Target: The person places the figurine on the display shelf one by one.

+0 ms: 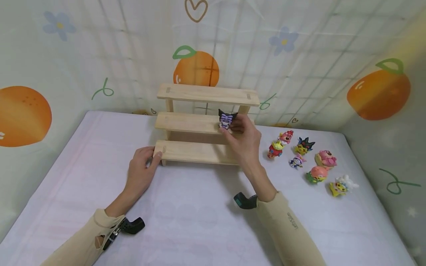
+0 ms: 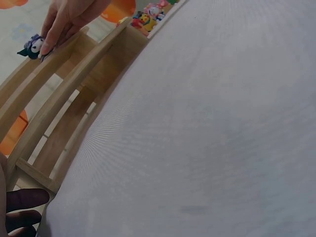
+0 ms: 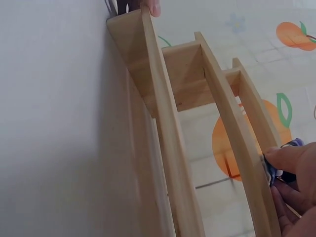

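A wooden three-step shelf (image 1: 199, 151) stands at the back middle of the white table (image 1: 186, 221). My right hand (image 1: 229, 127) pinches a small purple and black figurine (image 1: 226, 119) and holds it on the middle step, right of centre. The left wrist view shows the same figurine (image 2: 30, 45) under the right hand's fingertips (image 2: 47, 47). In the right wrist view only a blue edge of the figurine (image 3: 292, 143) shows past my fingers (image 3: 294, 160). My left hand (image 1: 151, 157) grips the left end of the bottom step, thumb on its top; a fingertip (image 3: 151, 7) shows there.
Several small colourful figurines (image 1: 301, 146) lie in a loose group on the table right of the shelf, the nearest one (image 1: 275, 149) just past my right hand. A cloth wall printed with oranges (image 1: 196, 68) rises close behind the shelf.
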`<state>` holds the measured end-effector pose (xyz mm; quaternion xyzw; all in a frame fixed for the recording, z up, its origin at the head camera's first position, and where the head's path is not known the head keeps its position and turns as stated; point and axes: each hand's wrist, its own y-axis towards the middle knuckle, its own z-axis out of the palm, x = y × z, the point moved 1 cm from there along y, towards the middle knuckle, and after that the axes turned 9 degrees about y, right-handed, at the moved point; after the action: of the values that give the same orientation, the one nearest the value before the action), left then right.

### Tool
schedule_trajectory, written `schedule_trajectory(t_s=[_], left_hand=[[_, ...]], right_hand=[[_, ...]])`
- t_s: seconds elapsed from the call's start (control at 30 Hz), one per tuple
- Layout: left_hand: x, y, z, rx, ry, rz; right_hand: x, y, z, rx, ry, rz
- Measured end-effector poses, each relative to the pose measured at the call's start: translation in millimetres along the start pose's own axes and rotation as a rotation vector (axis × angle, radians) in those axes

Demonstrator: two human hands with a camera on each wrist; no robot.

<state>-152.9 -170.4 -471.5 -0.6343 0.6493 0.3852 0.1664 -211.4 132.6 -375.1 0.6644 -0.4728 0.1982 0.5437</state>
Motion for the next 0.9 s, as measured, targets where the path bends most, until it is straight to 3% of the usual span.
schedule_trajectory(t_s=[0.9], left_hand=[[1.2, -1.0, -0.1, 0.007, -0.005, -0.002]], right_hand=[[21.7, 7.3, 65.2, 0.061, 0.017, -0.016]])
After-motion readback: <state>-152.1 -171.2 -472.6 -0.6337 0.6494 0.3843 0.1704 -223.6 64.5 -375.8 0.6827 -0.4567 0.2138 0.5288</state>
